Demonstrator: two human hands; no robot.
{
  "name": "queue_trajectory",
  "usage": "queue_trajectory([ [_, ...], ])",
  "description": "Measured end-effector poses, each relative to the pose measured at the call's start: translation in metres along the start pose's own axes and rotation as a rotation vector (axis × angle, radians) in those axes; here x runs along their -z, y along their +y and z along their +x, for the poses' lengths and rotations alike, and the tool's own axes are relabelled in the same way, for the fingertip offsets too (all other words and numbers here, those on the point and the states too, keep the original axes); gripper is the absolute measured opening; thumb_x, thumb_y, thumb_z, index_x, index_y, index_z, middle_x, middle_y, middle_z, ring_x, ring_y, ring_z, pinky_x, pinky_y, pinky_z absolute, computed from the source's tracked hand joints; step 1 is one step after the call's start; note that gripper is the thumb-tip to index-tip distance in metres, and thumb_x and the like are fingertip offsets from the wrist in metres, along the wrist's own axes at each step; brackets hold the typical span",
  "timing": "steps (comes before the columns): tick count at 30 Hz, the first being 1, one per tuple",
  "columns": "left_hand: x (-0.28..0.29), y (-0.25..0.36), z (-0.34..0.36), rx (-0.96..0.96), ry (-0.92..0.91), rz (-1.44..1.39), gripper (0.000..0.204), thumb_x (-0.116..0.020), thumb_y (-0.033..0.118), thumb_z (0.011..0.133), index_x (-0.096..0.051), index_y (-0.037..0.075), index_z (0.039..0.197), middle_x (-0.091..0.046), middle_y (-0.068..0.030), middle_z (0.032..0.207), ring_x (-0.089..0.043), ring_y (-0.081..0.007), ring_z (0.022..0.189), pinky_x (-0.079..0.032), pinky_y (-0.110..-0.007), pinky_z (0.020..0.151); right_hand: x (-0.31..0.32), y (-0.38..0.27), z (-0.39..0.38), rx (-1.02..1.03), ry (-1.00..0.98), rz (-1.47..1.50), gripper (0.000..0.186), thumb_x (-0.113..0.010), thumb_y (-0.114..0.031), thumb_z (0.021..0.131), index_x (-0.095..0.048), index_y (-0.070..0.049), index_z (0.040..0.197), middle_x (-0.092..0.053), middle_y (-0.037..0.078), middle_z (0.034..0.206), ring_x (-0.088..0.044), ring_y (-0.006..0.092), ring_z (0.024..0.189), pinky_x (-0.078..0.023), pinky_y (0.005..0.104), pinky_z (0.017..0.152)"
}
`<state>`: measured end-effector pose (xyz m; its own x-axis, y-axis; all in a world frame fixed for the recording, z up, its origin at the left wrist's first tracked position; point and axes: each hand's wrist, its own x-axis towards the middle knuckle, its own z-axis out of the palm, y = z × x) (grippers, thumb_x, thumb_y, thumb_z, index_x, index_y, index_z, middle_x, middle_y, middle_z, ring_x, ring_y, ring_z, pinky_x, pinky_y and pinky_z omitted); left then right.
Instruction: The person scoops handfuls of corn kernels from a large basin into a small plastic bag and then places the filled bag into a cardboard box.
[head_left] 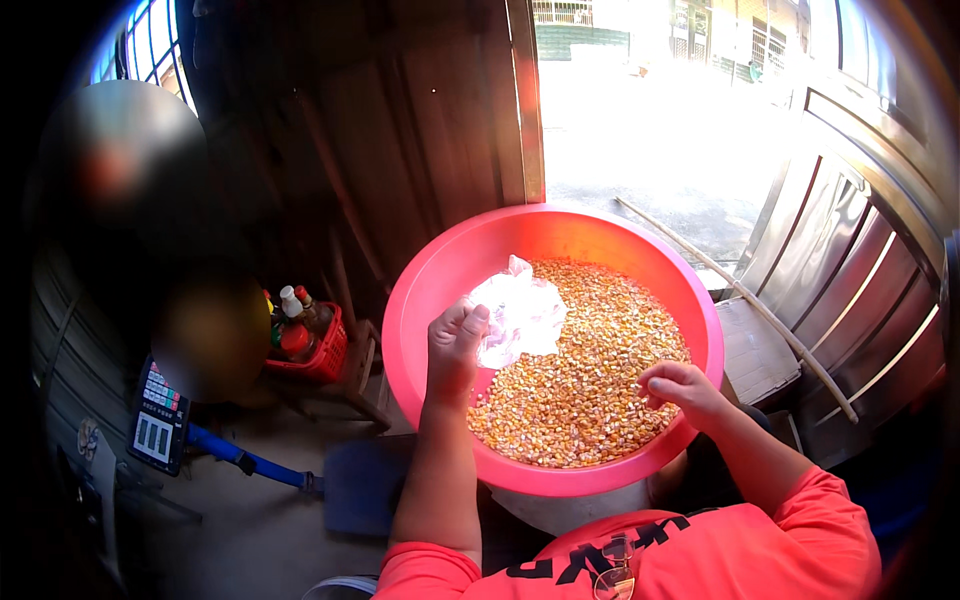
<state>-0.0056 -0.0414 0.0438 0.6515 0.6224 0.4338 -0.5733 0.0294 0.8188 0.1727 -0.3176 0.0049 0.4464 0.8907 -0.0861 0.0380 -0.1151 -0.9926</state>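
A large round pink basin (430, 270) stands in front of me, with a thick layer of yellow corn kernels (580, 400) spread over most of its bottom. My left hand (458, 338) is closed on a crumpled, thin white plastic bag (525, 312), holding it above the left part of the basin. Sunlight makes the bag very bright. Over the right side of the kernels hovers my right hand (682, 390), its fingers loosely curled and apart. Nothing shows between the fingers of that hand.
A red basket (325, 355) of bottles sits on a wooden stool (362, 375) to the left. Beside it is a platform scale with a keypad display (158, 420) and blue post (245, 457). A long stick (750, 300) leans at right, near flattened cardboard (755, 350) and a metal door (840, 230).
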Motion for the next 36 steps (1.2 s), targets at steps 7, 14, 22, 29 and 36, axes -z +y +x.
queue_trajectory([
  [7,0.005,-0.002,-0.011,-0.073,-0.168,0.285,0.03,-0.057,0.015,0.086,-0.045,0.006,0.061,-0.04,0.0038,0.062,-0.036,-0.0035,0.059,-0.03,-0.022,0.055,-0.064,-0.029,0.131,-0.147,-0.41,0.802,0.05,-0.047,-0.039,0.089,-0.039,-0.006,0.125,-0.052,0.015,0.116,-0.053,0.0254,0.106,-0.043,0.0415,0.089],
  [14,0.039,-0.01,-0.005,0.237,-0.012,0.863,0.03,-0.06,0.021,0.082,-0.049,0.002,0.063,-0.041,0.0002,0.052,-0.039,-0.007,0.054,-0.035,-0.026,0.05,-0.078,-0.006,0.178,0.099,0.0,0.807,0.019,-0.057,-0.006,0.082,-0.057,-0.002,0.101,-0.061,0.007,0.083,-0.058,0.0149,0.072,-0.047,0.0291,0.067],
  [22,0.064,-0.032,0.0,0.055,0.089,1.145,0.03,-0.061,0.029,0.082,-0.058,-0.001,0.087,-0.059,-0.0089,0.08,-0.055,-0.0116,0.073,-0.044,-0.026,0.066,-0.076,-0.01,0.167,0.166,-0.036,0.602,0.013,-0.057,-0.007,0.083,-0.059,-0.004,0.096,-0.062,0.005,0.083,-0.057,0.0112,0.073,-0.045,0.0241,0.066],
  [29,0.045,-0.022,0.001,0.372,-0.04,0.926,0.053,-0.059,0.05,0.079,-0.059,-0.001,0.092,-0.063,-0.0157,0.085,-0.061,-0.0222,0.081,-0.046,-0.032,0.072,-0.106,-0.021,0.139,0.447,-0.237,0.09,0.016,-0.051,0.005,0.082,-0.06,-0.002,0.094,-0.062,0.002,0.084,-0.057,0.0106,0.081,-0.045,0.0245,0.074],
  [36,0.047,-0.022,-0.001,0.16,0.184,0.76,0.022,-0.054,0.019,0.088,-0.06,-0.002,0.089,-0.057,-0.0049,0.065,-0.05,-0.0071,0.061,-0.042,-0.024,0.056,-0.123,-0.039,0.123,0.764,-0.43,-0.366,0.031,-0.05,0.013,0.068,-0.063,-0.005,0.091,-0.059,0.009,0.082,-0.059,0.0235,0.078,-0.047,0.0312,0.068],
])
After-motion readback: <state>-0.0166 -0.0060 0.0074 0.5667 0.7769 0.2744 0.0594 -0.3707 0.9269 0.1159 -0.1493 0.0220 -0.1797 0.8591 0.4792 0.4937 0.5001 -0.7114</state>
